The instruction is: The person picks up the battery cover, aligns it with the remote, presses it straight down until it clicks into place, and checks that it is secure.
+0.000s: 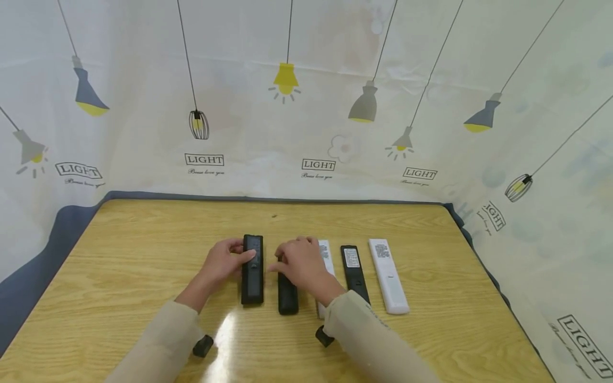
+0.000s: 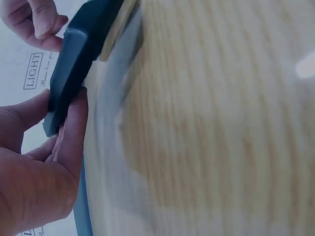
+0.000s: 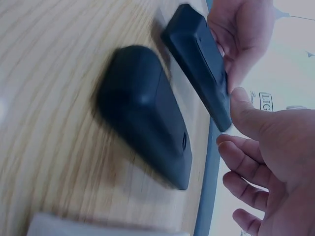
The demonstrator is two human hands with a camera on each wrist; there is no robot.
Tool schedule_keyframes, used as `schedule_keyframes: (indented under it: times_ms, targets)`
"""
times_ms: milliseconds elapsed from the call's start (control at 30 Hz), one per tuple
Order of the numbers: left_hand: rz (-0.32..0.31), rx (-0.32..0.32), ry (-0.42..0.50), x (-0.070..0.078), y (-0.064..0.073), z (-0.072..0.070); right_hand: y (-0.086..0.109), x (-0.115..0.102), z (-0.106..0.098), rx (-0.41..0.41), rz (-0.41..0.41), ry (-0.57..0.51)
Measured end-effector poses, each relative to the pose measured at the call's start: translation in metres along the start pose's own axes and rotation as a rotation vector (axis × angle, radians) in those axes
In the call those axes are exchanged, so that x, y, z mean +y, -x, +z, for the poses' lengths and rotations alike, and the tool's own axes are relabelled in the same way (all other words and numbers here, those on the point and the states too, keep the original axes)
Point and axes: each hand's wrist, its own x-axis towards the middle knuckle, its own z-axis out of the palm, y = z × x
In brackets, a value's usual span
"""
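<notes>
My left hand [image 1: 222, 263] pinches a black remote control [image 1: 252, 287] between thumb and fingers. That remote is tilted off the table in the left wrist view, its far end raised. Over a second black remote [image 1: 288, 299] hovers my right hand [image 1: 304, 263], fingers loosely bent around nothing. In the right wrist view, this second remote [image 3: 142, 113] lies on the wood, apart from the right fingers [image 3: 246, 160]. The right thumb overlaps the tip of the left hand's remote there. A white remote [image 1: 325, 251] lies partly hidden beneath the right hand and wrist.
To the right lie a black remote with a white label [image 1: 356, 279] and another white remote [image 1: 390, 279], both back side up. The wooden table [image 1: 134, 250] ends at a curtain [image 1: 258, 133] printed with lamps. Small black devices [image 1: 203, 346] sit by the wrists.
</notes>
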Motion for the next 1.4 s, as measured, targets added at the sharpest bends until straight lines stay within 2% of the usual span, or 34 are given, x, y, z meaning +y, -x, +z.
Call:
schedule_keyframes:
  times_ms: [67, 133, 300, 367, 667, 900, 1167, 1400]
  targets:
    - [-0.025, -0.001, -0.008, -0.002, 0.001, 0.000, 0.001, 0.004, -0.001, 0.010, 0.006, -0.006]
    - [-0.049, 0.018, -0.054, -0.003, 0.002, 0.000, 0.003, 0.008, -0.002, 0.015, 0.013, -0.011]
    - [-0.052, 0.104, -0.289, -0.003, 0.004, 0.000, 0.005, 0.020, -0.004, 0.019, 0.035, -0.018]
    - [-0.049, 0.126, -0.340, -0.003, 0.004, 0.000, 0.006, 0.024, -0.005, 0.024, 0.042, -0.027]
    - [-0.045, 0.161, -0.367, -0.002, 0.005, 0.002, 0.011, 0.041, -0.009, 0.054, 0.053, -0.030]
    - [-0.023, 0.169, -0.424, 0.000, 0.005, 0.002, 0.012, 0.054, -0.014, 0.065, 0.075, -0.015]
    - [-0.030, 0.169, -0.433, 0.002, 0.005, 0.001, 0.014, 0.073, -0.015, 0.076, 0.111, 0.000]
    - [0.053, 0.200, -0.596, 0.000, 0.007, -0.010, 0.019, 0.090, -0.020, 0.095, 0.124, 0.010]
